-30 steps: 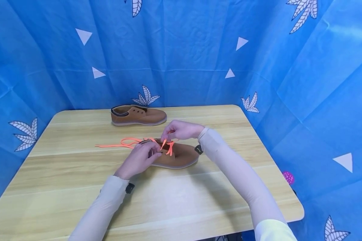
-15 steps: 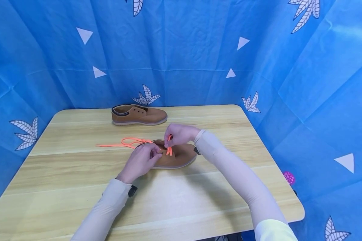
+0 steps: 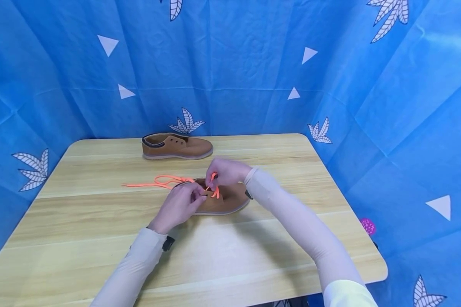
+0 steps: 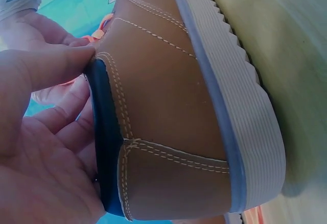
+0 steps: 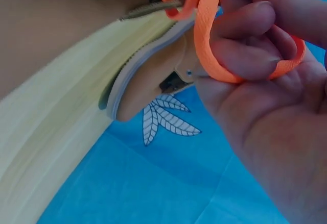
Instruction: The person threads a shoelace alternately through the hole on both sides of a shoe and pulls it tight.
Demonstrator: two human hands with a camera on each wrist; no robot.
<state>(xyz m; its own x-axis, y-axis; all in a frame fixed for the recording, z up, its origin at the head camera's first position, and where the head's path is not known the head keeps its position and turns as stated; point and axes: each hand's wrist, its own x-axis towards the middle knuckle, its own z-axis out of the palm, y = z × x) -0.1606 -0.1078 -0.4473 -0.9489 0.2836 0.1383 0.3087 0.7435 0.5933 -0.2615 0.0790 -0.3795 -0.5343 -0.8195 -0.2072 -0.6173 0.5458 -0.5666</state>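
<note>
A brown low shoe [image 3: 234,199] with a pale sole stands on the table, toe to the right. My left hand [image 3: 178,204] pinches the edge of its opening near the eyelets; in the left wrist view the thumb [image 4: 61,66] is outside and the fingers reach behind the dark collar lining [image 4: 104,132]. My right hand [image 3: 226,172], just above the shoe, grips an orange shoelace [image 5: 206,35], which loops round its curled fingers. A short strand runs between both hands. More of the lace trails left across the table. My fingers hide the exact eyelet.
A second brown shoe [image 3: 194,148], with no lace in its eyelets, stands at the back of the wooden table [image 3: 80,213]. Blue patterned cloth [image 3: 246,64] hangs behind the table and along its right side.
My right hand has come down closer to the shoe, then shifted slightly left towards the left hand, with the lace in its grip. The left hand has stayed nearly still on the shoe.
</note>
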